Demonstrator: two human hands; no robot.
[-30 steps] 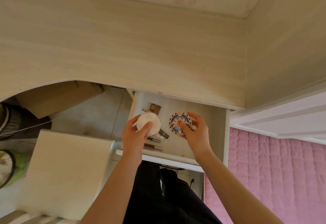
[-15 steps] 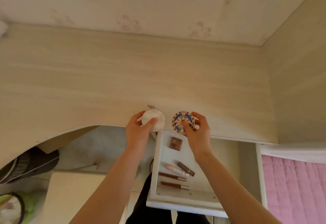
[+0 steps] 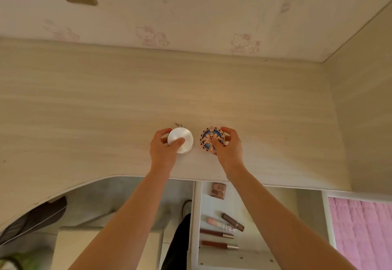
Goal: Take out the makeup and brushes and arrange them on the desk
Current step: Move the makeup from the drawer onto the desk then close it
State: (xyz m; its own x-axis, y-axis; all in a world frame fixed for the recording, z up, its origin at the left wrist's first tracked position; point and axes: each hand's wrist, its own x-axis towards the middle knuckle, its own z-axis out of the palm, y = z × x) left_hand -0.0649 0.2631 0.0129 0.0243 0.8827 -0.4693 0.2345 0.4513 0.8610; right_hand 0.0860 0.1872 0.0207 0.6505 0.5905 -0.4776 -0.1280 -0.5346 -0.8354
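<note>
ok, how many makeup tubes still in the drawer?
4, all in the open drawer: brown tube, pink tube, and two dark red tubes nearer the front. More may hide under the desk.

Left hand (image 3: 164, 148): a second ago down in the open drawer (image 3: 244, 210), half a second ago at the desk's front edge; now out over the desk (image 3: 106, 110), towards 12 o'clock, fingers wrapped round the white round compact (image 3: 182, 139).
White round compact: out of the drawer, now low over the desktop; whether it touches the surface cannot be told.
Right hand (image 3: 229, 145): same journey from the drawer, now holding the patterned round compact (image 3: 211, 139) at 3 o'clock of the white one.
Drawer: both compacts gone from it.
</note>
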